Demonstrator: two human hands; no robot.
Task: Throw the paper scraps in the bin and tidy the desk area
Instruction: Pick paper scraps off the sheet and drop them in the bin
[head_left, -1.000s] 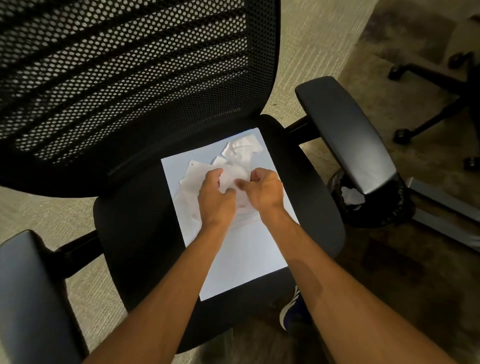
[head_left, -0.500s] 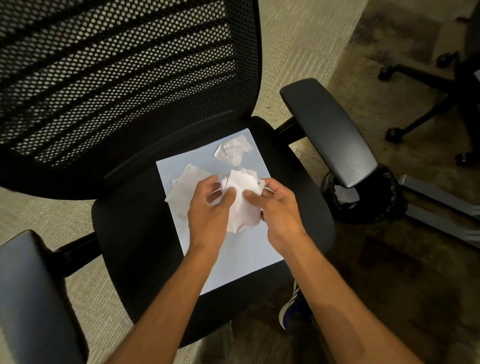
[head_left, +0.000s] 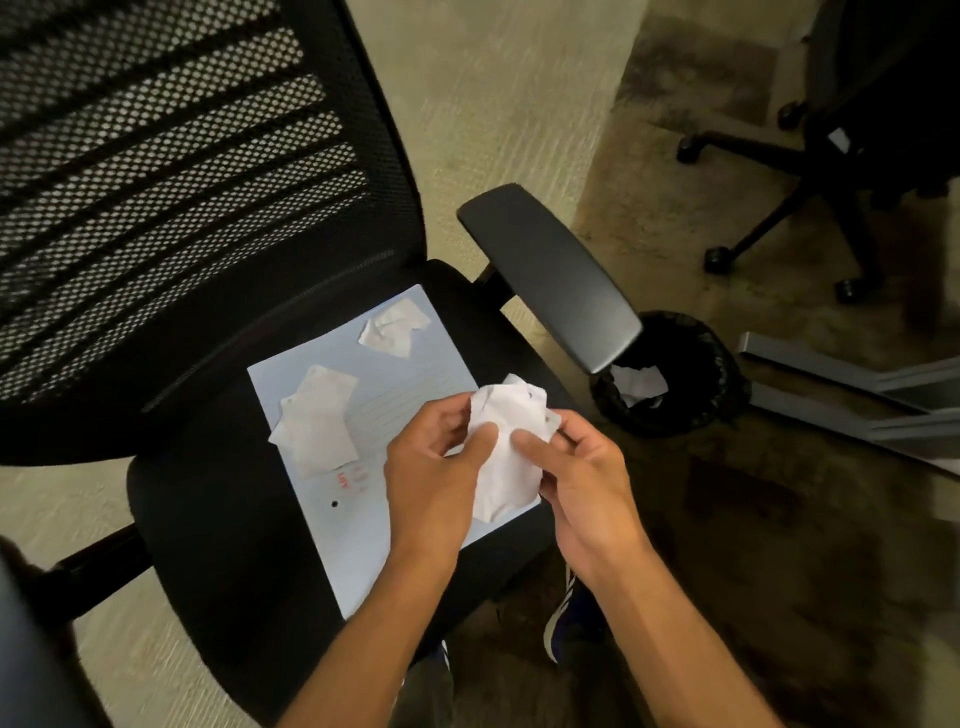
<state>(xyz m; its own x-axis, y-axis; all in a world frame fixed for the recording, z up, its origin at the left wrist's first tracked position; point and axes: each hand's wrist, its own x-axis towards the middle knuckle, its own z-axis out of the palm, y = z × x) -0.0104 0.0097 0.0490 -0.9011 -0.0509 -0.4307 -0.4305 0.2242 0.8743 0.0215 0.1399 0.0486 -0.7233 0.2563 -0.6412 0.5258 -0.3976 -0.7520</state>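
A bunch of white paper scraps (head_left: 506, 457) is held above the seat of a black office chair (head_left: 218, 519), pinched between my left hand (head_left: 436, 467) and my right hand (head_left: 582, 483). Under them a pale blue sheet (head_left: 363, 530) lies flat on the seat. Two more scrap piles rest on that sheet: one (head_left: 318, 426) at its left edge, one (head_left: 395, 328) near its far corner. A black mesh bin (head_left: 685, 395) stands on the floor right of the chair, partly hidden by the armrest (head_left: 550, 275), with white paper inside.
The chair's mesh backrest (head_left: 171, 171) fills the upper left. A second chair's wheeled base (head_left: 779, 171) stands at the upper right. Grey metal bars (head_left: 852, 395) lie on the floor right of the bin. My shoe (head_left: 563, 618) shows below the seat edge.
Both hands have lifted a bunch of scraps off the sheet and carried it right and toward me. The two other piles stayed on the sheet.
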